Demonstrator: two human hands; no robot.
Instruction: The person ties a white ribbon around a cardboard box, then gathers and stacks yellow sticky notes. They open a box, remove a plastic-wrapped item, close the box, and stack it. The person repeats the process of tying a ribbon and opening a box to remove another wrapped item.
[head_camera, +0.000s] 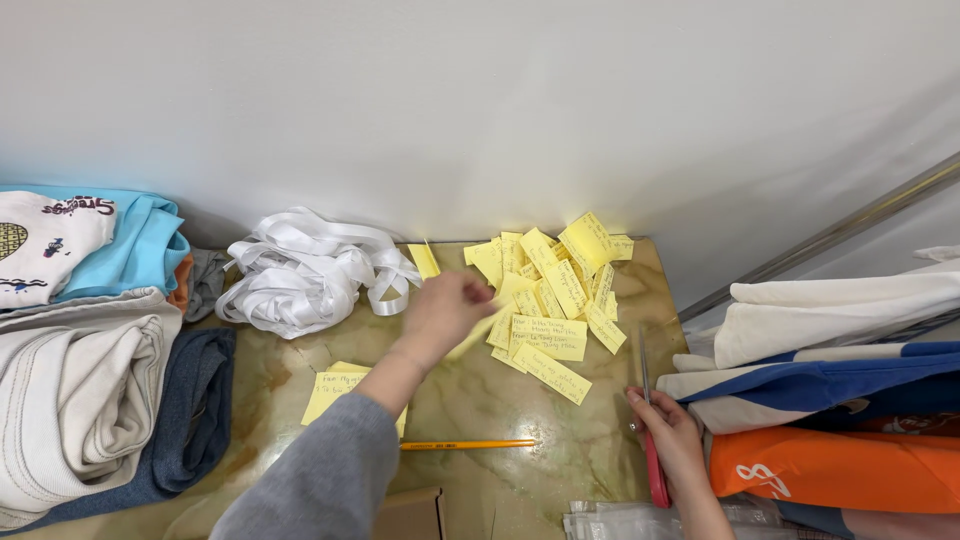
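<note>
Head view: the left hand (447, 310) reaches forward across the marbled tabletop (480, 400), its fingers pressed together around a yellow paper slip (478, 330) — pinching it by one end, while the other end trails down and to the right, so the slip's long axis runs on a slant from the fingers toward the near edge. The hand is blurred, so the exact grip is hard to read. Directly to its right, touching or just beside the fingertips, lies the heap of yellow paper slips (550, 290), spread from the wall down to mid-table; this hand is clearly the nearer one to it.

The right hand (668, 440) sits low at the near right edge, closed on red-handled scissors (650, 430) whose blades point straight away toward the wall — just off the heap's right side.

Behind the left forearm lies a yellow notepad (335, 390), with a pencil (468, 445) lying crosswise nearer the body. A bundle of white ribbon (305, 270) sits by the wall, and folded clothes (80, 370) flank both sides.
</note>
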